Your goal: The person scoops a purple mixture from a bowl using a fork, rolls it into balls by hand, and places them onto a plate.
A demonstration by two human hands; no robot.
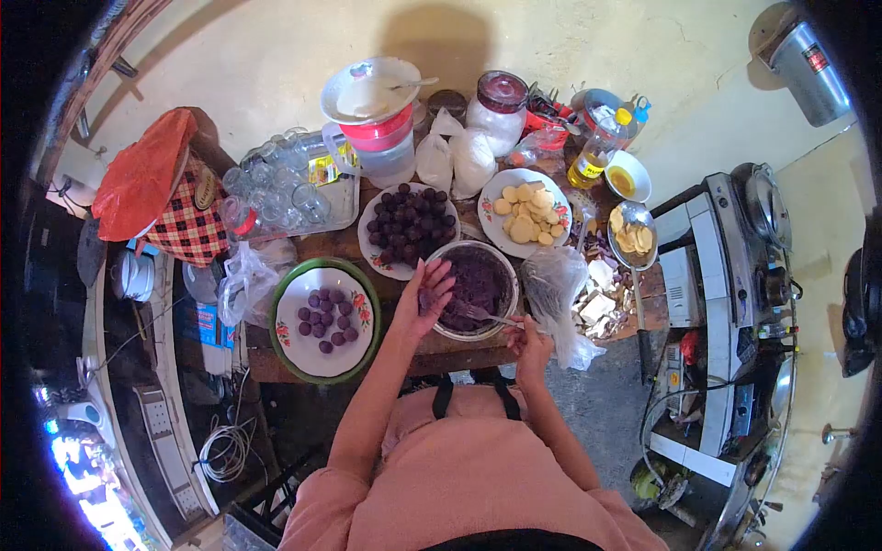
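Observation:
My left hand is palm up with its fingers stretched at the left rim of a white bowl. A small lump of purple dough lies in that palm. Crumbly purple mash fills the bowl. My right hand, fingers closed, grips a fork by its handle, with the tines over the mash at the near edge. Small purple balls sit on a green-rimmed plate to the left. Larger, darker balls are heaped on a plate behind my left hand.
Behind the bowl stands a plate of flat yellow pieces. A clear plastic bag and pale scraps lie to the right. An oil bottle, a lidded jar, a pitcher and a tray of glasses line the back.

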